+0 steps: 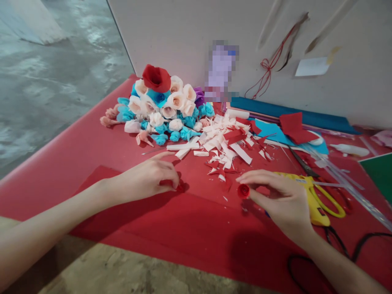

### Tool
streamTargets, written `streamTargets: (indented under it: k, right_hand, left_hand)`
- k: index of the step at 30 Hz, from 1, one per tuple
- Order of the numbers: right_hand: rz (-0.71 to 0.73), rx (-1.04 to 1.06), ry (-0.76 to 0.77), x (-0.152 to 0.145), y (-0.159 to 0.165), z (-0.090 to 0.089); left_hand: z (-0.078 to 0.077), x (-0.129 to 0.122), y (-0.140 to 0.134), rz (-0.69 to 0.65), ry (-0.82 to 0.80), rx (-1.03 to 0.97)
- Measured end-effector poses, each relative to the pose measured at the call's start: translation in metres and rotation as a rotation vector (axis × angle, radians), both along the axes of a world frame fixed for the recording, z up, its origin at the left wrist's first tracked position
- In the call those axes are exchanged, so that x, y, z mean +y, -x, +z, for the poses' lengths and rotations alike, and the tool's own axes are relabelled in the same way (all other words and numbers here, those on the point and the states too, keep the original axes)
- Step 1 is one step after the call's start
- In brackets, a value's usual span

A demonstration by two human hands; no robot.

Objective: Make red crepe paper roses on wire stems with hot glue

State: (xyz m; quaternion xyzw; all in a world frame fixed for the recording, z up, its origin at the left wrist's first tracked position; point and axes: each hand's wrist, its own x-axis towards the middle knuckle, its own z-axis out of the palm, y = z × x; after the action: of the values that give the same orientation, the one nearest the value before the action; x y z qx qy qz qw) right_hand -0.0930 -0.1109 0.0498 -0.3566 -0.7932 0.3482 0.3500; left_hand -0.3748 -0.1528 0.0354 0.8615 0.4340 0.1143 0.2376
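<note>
At the R fingertips, a red paper bud point(243, 191), pinched btwn thumb and forefinger of the right hand point(283, 200); grip looks light, other fingers loosely curled. Bud sits on the L side of that hand, round mouth twd the camera, so its long axis runs approx along the line of sight; far end hidden, exact tilt can't tell.

Left hand point(154, 175) is well apart from the bud, off to its L, w/ bare red surface btwn. Its forefinger is stretched out fwd; thumb & other fingers bend down to a small red paper piece point(181, 187). Pinched or only touched, can't tell. That piece lies L of the bud, approx level w/ it; L hand is nearest to the piece, R hand has the bud.

Further out: white & red paper scraps point(232, 136) heaped beyond and btwn the hands. Just R of the right hand, partly behind it, a yellow glue gun point(320, 212) w/ yellow-handled scissors point(332, 202) next to it. Past the L hand, a pile of paper flowers point(176, 102), white, blue, pink, one big red on top. All on the red tabletop point(55, 179).
</note>
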Motion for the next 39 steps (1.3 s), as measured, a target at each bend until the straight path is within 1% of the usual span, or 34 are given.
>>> streamTargets:
  k: [3, 5, 6, 8, 10, 12, 15, 17, 21, 24, 27, 29, 32, 36, 37, 39]
  right_hand:
    - [0.002, 0.0, 0.007, 0.0, 0.001, 0.0]
    - [0.002, -0.002, 0.003, 0.001, 0.001, 0.001]
    - [0.003, -0.003, -0.003, 0.001, 0.001, 0.001]
    - [0.003, -0.008, -0.012, 0.001, 0.001, 0.0]
    - [0.002, -0.012, -0.018, 0.001, 0.0, 0.0]
    - [0.002, -0.013, -0.026, 0.001, 0.0, 0.0]
    - [0.0, -0.014, -0.029, 0.001, 0.001, 0.001]
    - [-0.001, -0.014, -0.025, 0.002, 0.001, 0.002]
    - [-0.001, -0.01, -0.013, 0.001, 0.0, 0.001]
    - [-0.003, -0.012, 0.002, 0.001, 0.0, 0.001]
    - [0.001, -0.008, 0.01, 0.001, 0.0, 0.001]
    - [0.004, -0.004, 0.009, 0.001, 0.001, 0.002]
    - [-0.003, -0.001, 0.01, 0.001, 0.002, 0.003]
    - [-0.023, 0.014, 0.009, 0.0, 0.0, 0.006]
    - [-0.022, 0.013, 0.009, 0.0, 0.0, 0.007]
    - [0.01, 0.02, 0.007, -0.002, 0.0, 0.009]
  left_hand:
    - [-0.002, 0.001, 0.001, -0.022, -0.122, -0.013]
    - [-0.003, 0.002, 0.001, -0.027, -0.163, -0.023]
    - [-0.003, 0.002, 0.001, -0.03, -0.146, -0.031]
    - [-0.002, 0.001, 0.0, -0.021, -0.062, -0.038]
    - [0.0, 0.0, 0.0, 0.012, 0.007, -0.028]
    - [0.001, -0.001, -0.001, 0.052, 0.04, -0.009]
    - [0.001, 0.0, 0.0, 0.076, 0.048, 0.003]
    - [0.001, 0.001, 0.001, 0.045, 0.039, 0.01]
    - [0.002, 0.002, 0.001, -0.028, -0.031, 0.011]
    - [0.002, 0.002, 0.0, -0.015, 0.023, 0.02]
    - [0.002, 0.0, 0.001, 0.081, 0.092, 0.041]
    - [0.002, 0.0, 0.002, 0.166, 0.129, 0.01]
    - [0.002, -0.002, 0.001, 0.298, 0.178, -0.148]
    - [0.006, -0.004, -0.011, 0.515, 0.25, -0.435]
    - [0.008, -0.005, -0.015, 0.561, 0.271, -0.486]
    - [0.014, -0.005, -0.026, 0.614, 0.295, -0.51]
